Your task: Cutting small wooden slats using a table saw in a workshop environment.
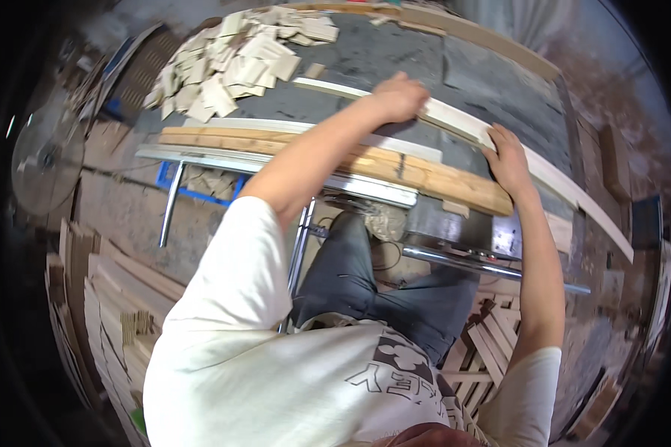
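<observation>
Fingers of the left hand [401, 97] are curled in over a long pale strip [455, 121] in the head view; the back of the hand hides their tips from me, so I cannot tell how firmly they grip. On my right side, the right hand [510, 160] has its fingers bent over the same strip, with the thumb toward the near side, taking hold of it with little gap. I see the strip lying aslant across the grey worktop [402, 56], its far-left end near a small wood block [315, 71] and its other end reaching down to the right. Nearer the body, I have thick brown timbers [425, 175] beside a shiny metal rail [373, 190]. A heap of thin wood pieces [235, 63] sits well to the left of both hands.
</observation>
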`<state>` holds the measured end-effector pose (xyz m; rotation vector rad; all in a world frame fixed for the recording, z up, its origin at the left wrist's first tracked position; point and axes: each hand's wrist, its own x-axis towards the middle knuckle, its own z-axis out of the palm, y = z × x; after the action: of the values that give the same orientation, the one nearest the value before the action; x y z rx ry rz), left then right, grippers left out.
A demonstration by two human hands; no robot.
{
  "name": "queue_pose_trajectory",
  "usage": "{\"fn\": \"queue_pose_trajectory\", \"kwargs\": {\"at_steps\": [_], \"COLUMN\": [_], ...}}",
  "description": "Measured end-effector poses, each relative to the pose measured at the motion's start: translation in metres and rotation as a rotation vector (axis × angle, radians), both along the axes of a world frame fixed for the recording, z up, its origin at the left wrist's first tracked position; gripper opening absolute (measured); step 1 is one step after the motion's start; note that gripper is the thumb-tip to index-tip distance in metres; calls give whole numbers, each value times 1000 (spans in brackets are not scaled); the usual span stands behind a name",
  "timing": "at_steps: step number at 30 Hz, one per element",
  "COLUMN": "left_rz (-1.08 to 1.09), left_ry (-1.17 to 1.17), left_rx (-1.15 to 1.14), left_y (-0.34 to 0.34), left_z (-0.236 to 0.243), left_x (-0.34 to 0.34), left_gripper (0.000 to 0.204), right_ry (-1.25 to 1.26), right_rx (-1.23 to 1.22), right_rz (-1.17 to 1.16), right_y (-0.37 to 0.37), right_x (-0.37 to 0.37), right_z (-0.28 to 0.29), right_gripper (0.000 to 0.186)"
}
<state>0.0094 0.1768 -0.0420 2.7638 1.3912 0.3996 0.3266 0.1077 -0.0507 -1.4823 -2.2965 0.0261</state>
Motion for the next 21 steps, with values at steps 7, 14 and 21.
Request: {"fn": "queue_pose_trajectory", "kwargs": {"at_steps": [7, 14, 21], "left_rz": [-30, 736, 852], "left_ry": [-286, -926, -710], "left_rx": [-306, 6, 125], "left_y": [9, 25, -15], "left_z": [53, 43, 11], "left_x": [-12, -191, -205], "left_gripper": [28, 31, 40], "right_ry": [-47, -77, -197], "right_rx": [-116, -116, -238], "right_rz": [-81, -54, -90], "right_y": [-23, -17, -2], "right_x": [-2, -10, 10], "right_z": [26, 40, 53], "right_gripper": [52, 53, 53]}}
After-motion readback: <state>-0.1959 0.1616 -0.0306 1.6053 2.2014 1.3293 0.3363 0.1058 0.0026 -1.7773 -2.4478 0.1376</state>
